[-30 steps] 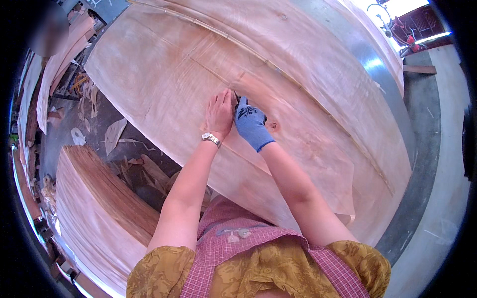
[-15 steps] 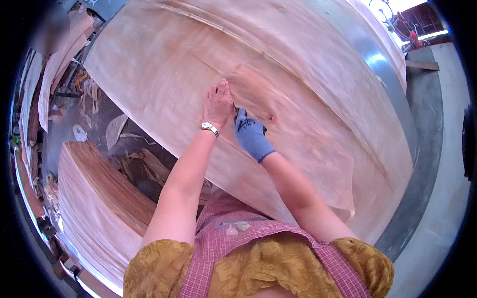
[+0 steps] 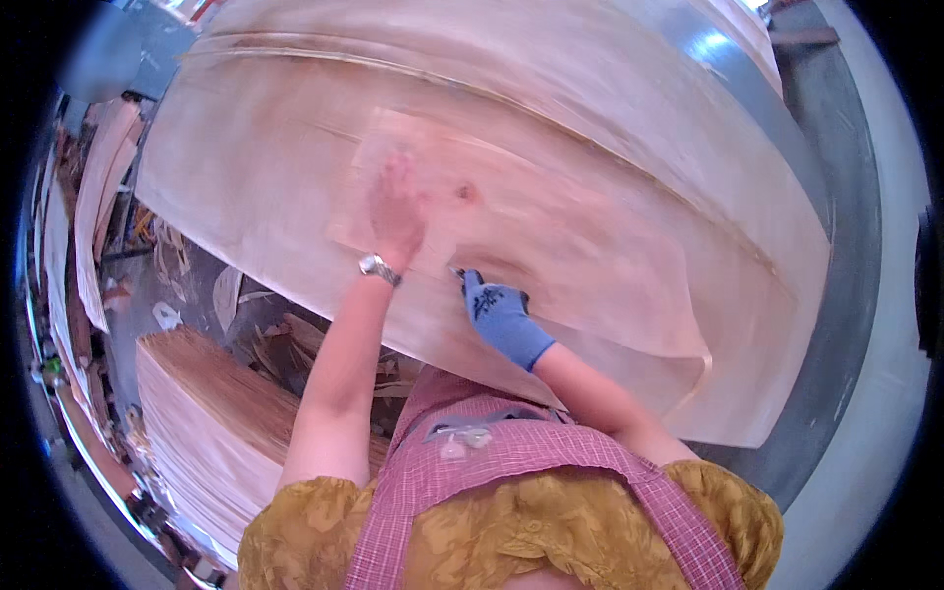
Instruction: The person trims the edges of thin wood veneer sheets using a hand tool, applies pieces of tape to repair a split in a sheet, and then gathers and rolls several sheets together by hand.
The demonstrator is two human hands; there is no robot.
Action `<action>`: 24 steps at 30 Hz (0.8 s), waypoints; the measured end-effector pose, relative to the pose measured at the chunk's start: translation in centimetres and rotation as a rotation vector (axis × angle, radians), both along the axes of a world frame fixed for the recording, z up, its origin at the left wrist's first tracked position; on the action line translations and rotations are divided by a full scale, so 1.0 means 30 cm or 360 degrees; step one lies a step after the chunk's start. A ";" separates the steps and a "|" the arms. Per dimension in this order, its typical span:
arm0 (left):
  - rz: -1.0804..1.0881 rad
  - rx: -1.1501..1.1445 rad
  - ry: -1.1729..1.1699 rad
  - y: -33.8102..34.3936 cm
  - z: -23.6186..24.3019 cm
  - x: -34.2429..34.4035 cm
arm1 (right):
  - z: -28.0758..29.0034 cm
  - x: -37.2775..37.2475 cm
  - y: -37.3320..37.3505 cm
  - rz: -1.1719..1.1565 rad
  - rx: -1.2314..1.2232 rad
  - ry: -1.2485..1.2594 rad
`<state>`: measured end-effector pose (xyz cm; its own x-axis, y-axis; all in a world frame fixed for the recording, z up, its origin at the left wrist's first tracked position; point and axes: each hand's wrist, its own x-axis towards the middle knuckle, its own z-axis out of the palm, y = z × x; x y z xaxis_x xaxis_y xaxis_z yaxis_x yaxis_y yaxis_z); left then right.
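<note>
A loose veneer piece (image 3: 590, 236) with a dark knot (image 3: 465, 192) lies on a large pale veneer sheet (image 3: 246, 177). My bare left hand (image 3: 398, 211), a watch (image 3: 380, 268) at its wrist, is laid flat near the piece's left end, fingers stretched and slightly blurred. In a blue glove, my right hand (image 3: 500, 313) is closed around a small knife (image 3: 457, 271); only its dark tip shows, the handle being hidden. That tip points left at the near side of the loose piece, to the right of my left wrist.
A thick stack of veneer (image 3: 211, 413) stands at the lower left, with scraps (image 3: 285, 344) on the floor beside it. More long strips (image 3: 108, 177) lie at the far left. A grey metal strip (image 3: 728, 69) runs along the sheets' far right side.
The loose piece has shifted left and away on the large sheet. My left hand has moved left with it, while my right hand with the knife is nearer to me. The view has turned somewhat.
</note>
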<state>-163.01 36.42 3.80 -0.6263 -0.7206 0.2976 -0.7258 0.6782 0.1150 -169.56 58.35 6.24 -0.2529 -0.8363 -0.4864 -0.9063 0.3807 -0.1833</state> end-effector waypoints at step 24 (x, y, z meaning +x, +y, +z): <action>-0.0094 0.0418 -0.0496 0.114 0.032 -0.035 | 0.085 -0.746 1.027 0.0276 -0.0145 0.0072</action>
